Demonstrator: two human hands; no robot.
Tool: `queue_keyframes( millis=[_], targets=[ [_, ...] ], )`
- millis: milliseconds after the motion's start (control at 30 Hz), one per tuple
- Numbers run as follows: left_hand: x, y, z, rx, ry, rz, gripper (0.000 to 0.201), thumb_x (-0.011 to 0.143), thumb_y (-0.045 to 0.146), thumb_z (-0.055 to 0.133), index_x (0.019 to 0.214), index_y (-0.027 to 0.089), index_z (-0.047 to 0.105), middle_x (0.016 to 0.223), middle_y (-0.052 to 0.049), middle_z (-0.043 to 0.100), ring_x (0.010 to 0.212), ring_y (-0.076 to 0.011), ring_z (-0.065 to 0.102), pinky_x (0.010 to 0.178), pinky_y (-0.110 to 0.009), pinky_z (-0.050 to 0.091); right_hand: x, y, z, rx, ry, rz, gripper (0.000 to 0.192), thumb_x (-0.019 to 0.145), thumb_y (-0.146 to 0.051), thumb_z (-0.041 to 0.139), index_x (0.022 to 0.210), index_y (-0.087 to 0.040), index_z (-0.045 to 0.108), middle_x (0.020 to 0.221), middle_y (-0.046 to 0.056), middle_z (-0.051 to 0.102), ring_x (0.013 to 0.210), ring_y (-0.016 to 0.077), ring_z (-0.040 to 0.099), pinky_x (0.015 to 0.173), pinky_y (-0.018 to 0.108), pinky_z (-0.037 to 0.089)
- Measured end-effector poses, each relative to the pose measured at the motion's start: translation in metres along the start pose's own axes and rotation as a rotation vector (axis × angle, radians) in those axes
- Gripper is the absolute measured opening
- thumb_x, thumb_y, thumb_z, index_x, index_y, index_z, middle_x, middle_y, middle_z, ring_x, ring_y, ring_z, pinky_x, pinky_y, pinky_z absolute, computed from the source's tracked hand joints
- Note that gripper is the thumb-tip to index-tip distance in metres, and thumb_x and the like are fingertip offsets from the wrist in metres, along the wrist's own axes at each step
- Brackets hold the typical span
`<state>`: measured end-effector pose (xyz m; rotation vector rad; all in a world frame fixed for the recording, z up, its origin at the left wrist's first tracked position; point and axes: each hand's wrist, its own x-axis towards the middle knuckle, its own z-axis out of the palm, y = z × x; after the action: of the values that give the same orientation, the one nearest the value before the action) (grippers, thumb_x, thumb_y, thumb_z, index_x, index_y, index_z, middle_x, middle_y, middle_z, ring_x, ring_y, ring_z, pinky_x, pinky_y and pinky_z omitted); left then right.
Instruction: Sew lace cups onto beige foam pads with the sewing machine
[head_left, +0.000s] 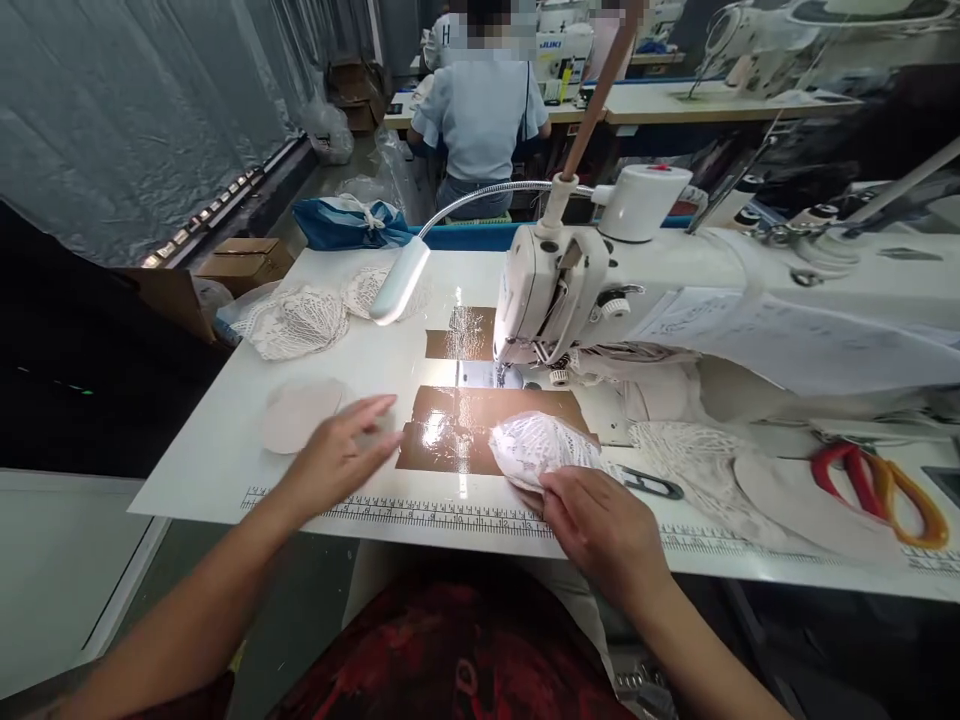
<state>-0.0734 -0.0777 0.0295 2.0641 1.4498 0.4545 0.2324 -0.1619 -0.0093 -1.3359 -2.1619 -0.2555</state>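
The work looks partway through, judging by how the pieces lie. Two lace pieces, a near one point(296, 322) and a far one point(361, 290), rest at the far left of the table point(217, 455) and may be finished, though their stitching is too small to check. To the right, a loose lace panel point(694, 470) and a pale pad point(802, 500) lie partly overlapped beside the red-handled scissors point(844, 475), and these seem to be waiting. The white lace cup point(536, 445) appears to be the piece in hand; whether its lace is sewn down cannot be told.

That cup lies over the brown tape point(442, 445) in front of the sewing machine point(660, 260), apart from the presser foot point(500, 373). The right hand point(604, 530) is clamped on the cup's near edge, thumb and fingers pinched together, so the cup extends forward and a little left from the fingertips.

The left hand point(341, 460) is well apart from the cup, to its left, with fingers spread and nothing visible between them. It overlaps the edge of a pale round disc point(292, 412) in the view; whether they touch cannot be told.
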Motion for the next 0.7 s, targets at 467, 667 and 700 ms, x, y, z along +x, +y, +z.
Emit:
queue_keyframes(
  millis=[467, 667, 700],
  targets=[
    [0.023, 0.053, 0.067, -0.165, -0.186, 0.230, 0.015, 0.081, 0.012, 0.050, 0.094, 0.016, 0.057, 0.072, 0.002, 0.055, 0.065, -0.0120, 0.050, 0.065, -0.024, 0.042, 0.019, -0.013, 0.007, 0.481, -0.154, 0.155, 0.015, 0.090, -0.024, 0.054, 0.102, -0.022, 0.062, 0.096, 0.006, 0.070, 0.088, 0.0184, 0.064, 0.077, 0.030, 0.051],
    [0.017, 0.051, 0.066, -0.189, -0.152, 0.336, 0.013, 0.085, 0.015, 0.048, 0.095, 0.016, 0.056, 0.078, 0.000, 0.055, 0.069, -0.0123, 0.050, 0.063, -0.023, 0.040, 0.057, 0.006, 0.023, 0.292, -0.484, 0.223, 0.046, 0.084, -0.029, 0.057, 0.127, -0.017, 0.053, 0.121, 0.012, 0.063, 0.109, 0.0294, 0.056, 0.090, 0.042, 0.045],
    [0.016, 0.049, 0.066, -0.171, -0.131, 0.345, 0.013, 0.085, 0.015, 0.047, 0.095, 0.016, 0.056, 0.078, -0.001, 0.054, 0.069, -0.0126, 0.049, 0.063, -0.024, 0.040, 0.061, 0.005, 0.026, 0.264, -0.509, 0.228, 0.045, 0.085, -0.027, 0.054, 0.128, -0.016, 0.053, 0.119, 0.012, 0.064, 0.108, 0.0291, 0.056, 0.090, 0.041, 0.044]
  ],
)
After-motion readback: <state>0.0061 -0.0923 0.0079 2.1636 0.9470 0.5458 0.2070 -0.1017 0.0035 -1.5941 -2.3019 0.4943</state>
